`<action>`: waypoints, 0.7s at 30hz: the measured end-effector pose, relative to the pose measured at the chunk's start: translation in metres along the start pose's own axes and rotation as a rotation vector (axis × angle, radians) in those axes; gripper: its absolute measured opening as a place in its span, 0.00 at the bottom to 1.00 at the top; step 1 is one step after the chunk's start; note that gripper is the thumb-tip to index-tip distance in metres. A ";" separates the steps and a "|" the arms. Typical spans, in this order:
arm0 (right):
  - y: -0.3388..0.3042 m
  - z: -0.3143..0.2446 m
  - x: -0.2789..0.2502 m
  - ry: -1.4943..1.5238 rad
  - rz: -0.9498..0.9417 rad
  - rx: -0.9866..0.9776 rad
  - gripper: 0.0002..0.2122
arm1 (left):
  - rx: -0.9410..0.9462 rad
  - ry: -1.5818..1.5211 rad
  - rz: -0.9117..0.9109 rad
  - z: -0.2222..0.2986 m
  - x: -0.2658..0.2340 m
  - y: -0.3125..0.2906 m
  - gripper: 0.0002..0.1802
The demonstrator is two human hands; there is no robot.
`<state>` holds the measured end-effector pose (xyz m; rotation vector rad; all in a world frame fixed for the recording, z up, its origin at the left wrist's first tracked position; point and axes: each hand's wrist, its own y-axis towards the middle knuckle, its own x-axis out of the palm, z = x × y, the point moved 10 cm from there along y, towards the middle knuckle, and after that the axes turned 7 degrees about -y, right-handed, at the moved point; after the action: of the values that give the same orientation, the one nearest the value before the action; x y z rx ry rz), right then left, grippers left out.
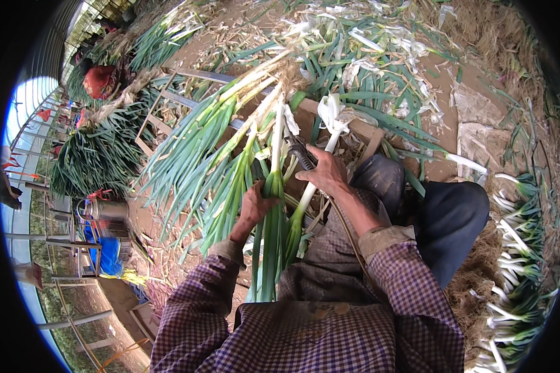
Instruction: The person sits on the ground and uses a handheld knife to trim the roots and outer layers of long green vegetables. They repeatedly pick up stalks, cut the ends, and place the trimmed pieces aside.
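Both grips closed: left hand (253, 208) wraps long green-leaved, white-stalked leek (272, 186) at mid-stem over lap, right hand (325, 174) pinches white stalk w/ dark-handled tool (300, 152); leek looks light, floppy up top, firmest hold prob. at stiff white shank.

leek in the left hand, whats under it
Under the leek held by the left hand lie more leeks on a wooden frame. What's beneath that pile is covered.

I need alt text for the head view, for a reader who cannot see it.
Seen from above, a person's left hand grips a green onion stalk while the right hand holds a dark tool against another. Cut onions lie piled ahead.
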<state>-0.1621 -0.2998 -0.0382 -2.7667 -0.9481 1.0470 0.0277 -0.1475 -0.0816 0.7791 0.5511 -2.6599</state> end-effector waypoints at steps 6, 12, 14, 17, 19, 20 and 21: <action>0.018 -0.009 -0.008 -0.033 0.013 0.032 0.40 | -0.013 0.023 -0.008 -0.003 0.001 -0.002 0.31; 0.031 -0.009 -0.014 -0.080 0.064 0.048 0.40 | 0.041 0.005 0.013 -0.011 0.002 0.001 0.30; 0.031 -0.009 -0.010 -0.087 0.017 0.042 0.41 | 0.007 -0.050 -0.028 -0.024 0.001 0.002 0.29; 0.026 0.007 -0.011 -0.068 0.029 0.048 0.41 | -0.058 -0.277 -0.146 -0.038 0.002 0.011 0.26; 0.017 0.009 -0.004 -0.093 -0.065 0.031 0.42 | -0.099 -0.376 -0.141 -0.033 -0.007 0.005 0.26; 0.011 0.010 -0.001 -0.104 -0.112 0.023 0.42 | -0.096 -0.382 -0.127 -0.044 -0.011 0.007 0.27; 0.002 0.013 -0.004 -0.061 -0.099 0.030 0.41 | -0.091 -0.338 -0.108 -0.048 -0.014 0.006 0.28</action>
<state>-0.1712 -0.3060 -0.0459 -2.6482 -1.0556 1.1267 0.0629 -0.1287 -0.1126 0.2708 0.6316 -2.7575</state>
